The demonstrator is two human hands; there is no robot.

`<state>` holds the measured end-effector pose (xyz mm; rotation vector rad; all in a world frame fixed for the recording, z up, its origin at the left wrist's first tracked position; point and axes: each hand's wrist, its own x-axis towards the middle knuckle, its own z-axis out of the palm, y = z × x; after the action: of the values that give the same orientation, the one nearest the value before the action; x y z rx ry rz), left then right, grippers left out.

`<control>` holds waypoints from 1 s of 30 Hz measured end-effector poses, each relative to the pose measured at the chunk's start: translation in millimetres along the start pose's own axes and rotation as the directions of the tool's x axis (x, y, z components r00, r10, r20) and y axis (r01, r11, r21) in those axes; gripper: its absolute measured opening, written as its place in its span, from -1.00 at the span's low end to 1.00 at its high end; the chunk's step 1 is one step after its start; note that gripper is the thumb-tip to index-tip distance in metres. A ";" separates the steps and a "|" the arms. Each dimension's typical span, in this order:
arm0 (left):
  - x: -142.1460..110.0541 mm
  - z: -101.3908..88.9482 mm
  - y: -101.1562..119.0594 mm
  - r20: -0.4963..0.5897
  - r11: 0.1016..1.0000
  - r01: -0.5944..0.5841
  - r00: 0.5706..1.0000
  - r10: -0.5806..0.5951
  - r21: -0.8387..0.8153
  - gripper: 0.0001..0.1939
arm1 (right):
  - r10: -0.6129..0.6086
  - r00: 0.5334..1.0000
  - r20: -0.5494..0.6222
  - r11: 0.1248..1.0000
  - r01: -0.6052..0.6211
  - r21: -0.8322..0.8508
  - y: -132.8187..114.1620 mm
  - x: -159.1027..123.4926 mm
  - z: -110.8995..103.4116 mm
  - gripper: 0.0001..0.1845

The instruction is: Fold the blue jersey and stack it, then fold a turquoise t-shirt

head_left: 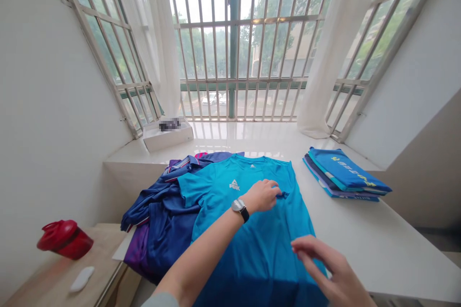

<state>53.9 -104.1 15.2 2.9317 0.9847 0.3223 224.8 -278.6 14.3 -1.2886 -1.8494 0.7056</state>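
Pinching a fold of the turquoise T-shirt point(223, 216) with my left hand point(261, 195), I hold my right hand point(324, 261) open and curved just above it. The shirt lies flat within reach on the white sill point(360, 244), between navy polo shirts point(162, 216) and 1 folded stack point(345, 175).

Watch: wristwatch point(239, 208) on the left wrist, silver case, black strap
Sleeve: pale grey sleeve point(160, 300) on the left arm
Hands: left hand point(261, 195) and right hand point(327, 268), both bare

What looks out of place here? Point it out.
The red plastic bottle lies tipped on its side on the wooden side table, not upright. The navy polo shirts are also bunched in a heap beside the flat blue T-shirt.
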 end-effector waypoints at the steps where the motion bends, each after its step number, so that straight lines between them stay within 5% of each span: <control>1: -6.1 -2.2 -4.3 0.019 0.999 0.043 0.999 -0.043 0.005 -0.71 | -0.025 0.999 -0.039 0.999 0.025 -0.022 4.8 29.1 -11.5 -0.73; 6: -33.3 7.5 -21.5 0.044 0.989 0.151 0.988 -0.151 -0.004 -0.63 | -0.132 0.991 -0.026 0.955 0.120 -0.272 60.1 167.2 -14.8 -0.67; 9: -40.7 19.4 -26.7 -0.053 0.985 0.165 0.984 -0.168 -0.057 -0.63 | -0.118 0.993 0.031 0.887 0.119 -0.447 110.9 206.3 5.1 -0.59; 13: -41.2 27.4 -27.6 -0.097 0.982 0.173 0.979 -0.180 -0.077 -0.60 | -0.071 0.995 0.077 0.755 0.104 -0.647 164.2 213.1 19.0 -0.39; 16: -34.8 29.0 -24.4 -0.090 0.984 0.173 0.980 -0.177 -0.052 -0.56 | -0.004 0.994 0.106 0.693 0.079 -0.717 181.2 214.1 16.4 -0.34; 23: -17.5 32.7 -20.5 -0.091 0.983 0.163 0.981 -0.170 -0.078 -0.57 | 0.090 0.991 0.101 0.662 0.016 -0.749 192.7 222.6 -0.6 -0.32; 30: -19.9 33.0 -25.4 -0.065 0.986 0.116 0.990 -0.124 -0.122 -0.54 | -0.073 0.995 0.060 0.754 0.095 -0.650 185.6 220.5 -8.3 -0.38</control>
<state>30.1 -94.6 -23.2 2.7589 1.1053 0.4678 283.9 -8.3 -66.6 -1.6034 -2.2664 -0.0067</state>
